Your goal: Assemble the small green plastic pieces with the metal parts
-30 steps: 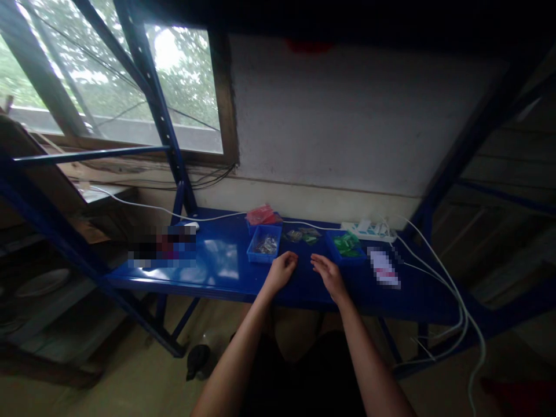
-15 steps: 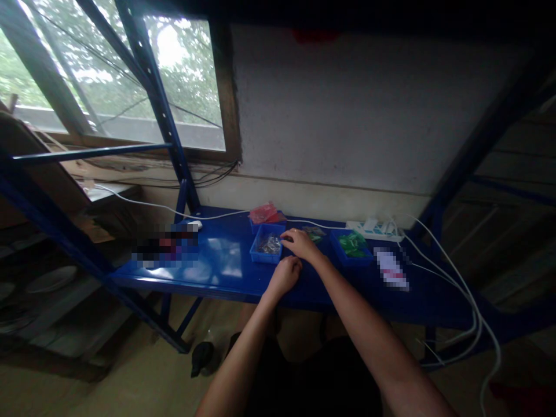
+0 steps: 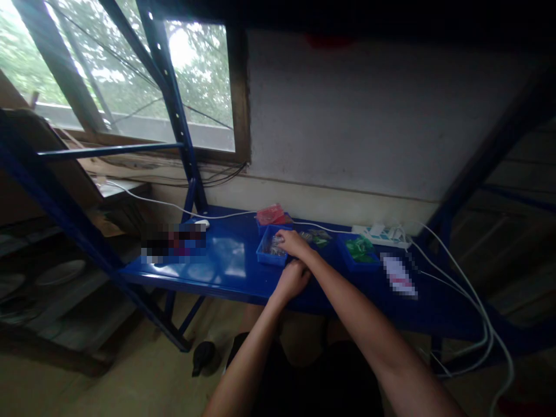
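My right hand [image 3: 292, 243] reaches over the right side of a blue bin [image 3: 271, 260] that holds small clear, shiny pieces [image 3: 276, 245]. Its fingers are bent down and pressed together at the pieces; what they pinch is too small to name. My left hand [image 3: 294, 278] is curled closed on the blue table [image 3: 237, 284], just in front of the bin and below my right wrist. Its fingertips are hidden, and I cannot make out anything in it.
Behind the bin, a red plastic bag [image 3: 271, 214] lies on another blue bin. A blue bin with green packets [image 3: 359, 250] stands right, with small greenish packets [image 3: 320, 237] nearby. White power strips [image 3: 386, 236] and cables [image 3: 473, 295] lie at right; a blue rack post [image 3: 180, 121] rises left.
My right hand has moved left, from the bin's right edge to over the clear pieces. My left hand stays curled in front. The whole view has shifted slightly.
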